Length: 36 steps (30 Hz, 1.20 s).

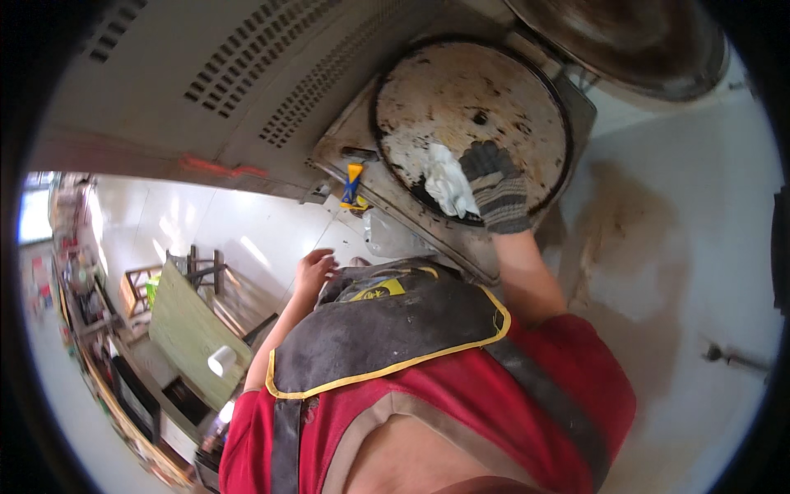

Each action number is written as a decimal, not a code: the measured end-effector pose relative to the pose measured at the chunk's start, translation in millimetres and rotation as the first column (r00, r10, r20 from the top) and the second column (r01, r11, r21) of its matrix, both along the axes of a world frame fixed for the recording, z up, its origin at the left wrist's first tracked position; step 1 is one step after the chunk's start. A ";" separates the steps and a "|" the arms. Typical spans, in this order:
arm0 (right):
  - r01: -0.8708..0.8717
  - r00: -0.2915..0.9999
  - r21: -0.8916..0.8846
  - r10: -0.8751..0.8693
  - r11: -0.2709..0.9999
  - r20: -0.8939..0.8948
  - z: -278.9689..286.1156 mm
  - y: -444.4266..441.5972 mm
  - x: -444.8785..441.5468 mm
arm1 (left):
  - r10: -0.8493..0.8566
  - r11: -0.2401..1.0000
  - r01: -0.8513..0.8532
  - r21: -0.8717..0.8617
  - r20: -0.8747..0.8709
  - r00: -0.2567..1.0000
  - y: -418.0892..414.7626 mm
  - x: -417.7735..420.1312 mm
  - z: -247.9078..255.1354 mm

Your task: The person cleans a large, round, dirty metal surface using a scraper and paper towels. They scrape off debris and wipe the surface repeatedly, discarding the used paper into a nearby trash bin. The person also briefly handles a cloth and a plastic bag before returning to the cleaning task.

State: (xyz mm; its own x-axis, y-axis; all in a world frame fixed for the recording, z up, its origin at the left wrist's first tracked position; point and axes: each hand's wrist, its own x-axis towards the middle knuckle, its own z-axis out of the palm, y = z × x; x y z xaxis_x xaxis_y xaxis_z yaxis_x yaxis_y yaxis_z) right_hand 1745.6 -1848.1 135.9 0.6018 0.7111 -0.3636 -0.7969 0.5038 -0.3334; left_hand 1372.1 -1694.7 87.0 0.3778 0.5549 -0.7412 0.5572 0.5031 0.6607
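Observation:
My right hand (pixel 495 188) wears a grey striped knit glove and is on a round griddle plate (pixel 475 86). The plate's pale surface is stained with dark, burnt-looking residue. A crumpled white cloth (pixel 449 180) bunches out from the thumb side of this hand; the palm is hidden. My bare left hand (pixel 316 270) hangs beside the dark apron (pixel 395 333) with its fingers loosely apart, holding nothing. At the front left edge of the griddle's metal housing (pixel 345 129) rests a scraper with a blue and yellow handle (pixel 352 183).
A large round lid (pixel 642 43), stained brown, stands raised at upper right. On the left is a slotted metal cabinet (pixel 203 117). A clear plastic bag (pixel 393 234) lies below the housing's front edge. Farther left, a green tabletop (pixel 191 327) carries a white cup (pixel 221 360).

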 end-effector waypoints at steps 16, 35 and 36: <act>-0.790 0.282 -0.476 0.919 0.385 0.275 -53.1 201.7 -321.6 | -0.451 0.226 0.374 0.899 -0.243 0.859 7.3 -89.1 97.0; -0.602 -0.592 -0.795 0.630 0.067 0.502 -100.0 337.4 -597.4 | 0.519 0.753 -0.071 0.654 -0.525 0.674 163.1 -356.6 -15.7; -0.655 -0.505 -0.749 0.798 -0.106 0.329 -94.1 350.7 -604.5 | 0.522 0.731 -0.041 0.682 -0.518 0.677 179.3 -363.4 -29.8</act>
